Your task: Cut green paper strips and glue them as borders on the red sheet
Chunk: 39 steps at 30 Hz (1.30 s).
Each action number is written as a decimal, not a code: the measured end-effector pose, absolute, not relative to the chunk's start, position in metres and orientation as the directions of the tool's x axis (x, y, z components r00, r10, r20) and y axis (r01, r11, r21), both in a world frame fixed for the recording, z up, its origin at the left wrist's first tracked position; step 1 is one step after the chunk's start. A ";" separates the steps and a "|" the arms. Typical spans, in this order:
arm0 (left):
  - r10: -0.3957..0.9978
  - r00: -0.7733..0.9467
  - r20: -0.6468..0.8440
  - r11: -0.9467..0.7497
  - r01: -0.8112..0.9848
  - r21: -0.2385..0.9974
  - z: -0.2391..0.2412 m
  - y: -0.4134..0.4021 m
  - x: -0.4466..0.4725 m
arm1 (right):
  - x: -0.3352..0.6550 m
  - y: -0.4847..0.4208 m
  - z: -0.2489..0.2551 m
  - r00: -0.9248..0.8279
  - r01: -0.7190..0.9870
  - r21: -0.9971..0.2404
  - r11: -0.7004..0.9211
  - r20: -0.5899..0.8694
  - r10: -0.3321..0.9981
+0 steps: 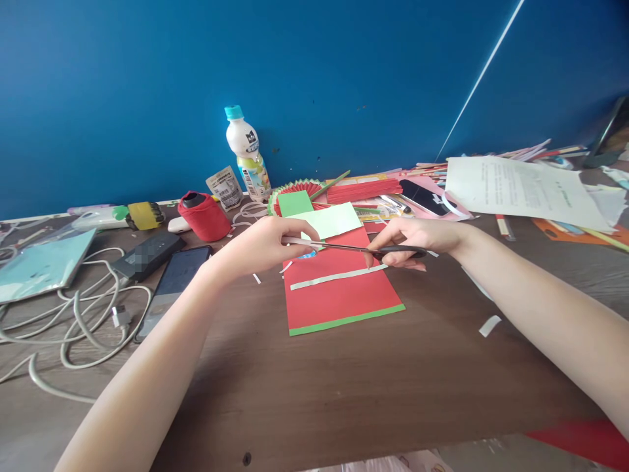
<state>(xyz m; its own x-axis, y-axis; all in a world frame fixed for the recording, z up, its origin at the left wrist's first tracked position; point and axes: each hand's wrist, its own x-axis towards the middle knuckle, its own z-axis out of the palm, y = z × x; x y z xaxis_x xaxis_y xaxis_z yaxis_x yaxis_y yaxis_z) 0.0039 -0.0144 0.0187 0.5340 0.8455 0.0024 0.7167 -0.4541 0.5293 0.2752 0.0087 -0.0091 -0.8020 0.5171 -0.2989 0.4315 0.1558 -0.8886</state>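
Observation:
My right hand (410, 237) is closed round the black handles of a pair of scissors (344, 247), whose blades point left. Between the thumb and fingers of my left hand (265, 246) is the end of a narrow pale paper strip (299, 241), at the blade tips. Whether the blades touch the strip I cannot tell. Below both hands lies a sheet of red paper (339, 301) with a green band (348, 320) along its near edge. A pale strip (339, 276) lies across it. Pale green paper (329, 221) covers its far end, beside a brighter green piece (295, 204).
Behind the sheet are a red-and-green pleated paper fan (272, 203), folded red paper (363, 189) and a bottle (248, 154). A phone (177, 282), a power bank (150, 254) and white cables (73, 328) lie left. Printed paper (521, 190) is at the right.

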 end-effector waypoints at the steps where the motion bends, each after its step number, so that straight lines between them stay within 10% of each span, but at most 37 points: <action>1: 0.845 0.534 -0.004 -0.451 0.718 0.529 0.019 -0.014 0.004 | 0.275 0.009 -0.009 -0.803 0.430 -0.890 0.153 -0.299 0.515; 39: 0.894 0.422 -0.151 -0.203 0.682 0.703 0.021 -0.004 -0.009 | 0.280 0.014 -0.012 -0.765 0.464 -0.877 0.126 -0.324 0.557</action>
<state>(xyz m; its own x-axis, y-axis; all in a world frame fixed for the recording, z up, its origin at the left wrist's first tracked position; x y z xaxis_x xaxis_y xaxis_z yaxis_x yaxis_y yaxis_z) -0.0091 -0.0042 0.0211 0.4224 0.8937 -0.1514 0.6818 -0.2031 0.7028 0.2799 0.0136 -0.0120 -0.7647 0.5569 -0.3243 0.4638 0.1264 -0.8769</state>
